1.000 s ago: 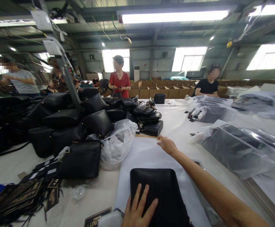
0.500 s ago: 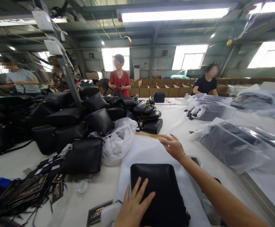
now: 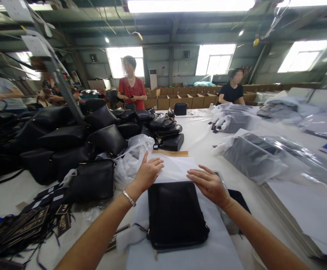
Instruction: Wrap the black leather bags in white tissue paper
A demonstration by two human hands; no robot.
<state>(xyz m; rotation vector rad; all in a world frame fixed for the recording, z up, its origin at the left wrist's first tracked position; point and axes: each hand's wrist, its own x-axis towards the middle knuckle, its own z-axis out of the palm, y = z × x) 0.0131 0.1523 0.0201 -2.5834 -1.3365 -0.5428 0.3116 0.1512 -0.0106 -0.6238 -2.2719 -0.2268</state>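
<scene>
A flat black leather bag lies on a sheet of white wrapping paper on the table in front of me. My left hand rests on the paper just past the bag's far left corner, fingers stretched out. At the far right corner my right hand also presses the paper with its fingers spread. The paper's far end looks folded toward the bag under both hands. Neither hand grips anything.
Black bags are piled at the left, with a clear plastic bag and black hang tags near them. Bagged goods lie at the right. A dark phone lies beside my right wrist. Several people stand at the far end.
My left hand left the bag's near end and moved forward onto the paper. My right hand drew back toward the bag, and the paper's far edge came with it.
</scene>
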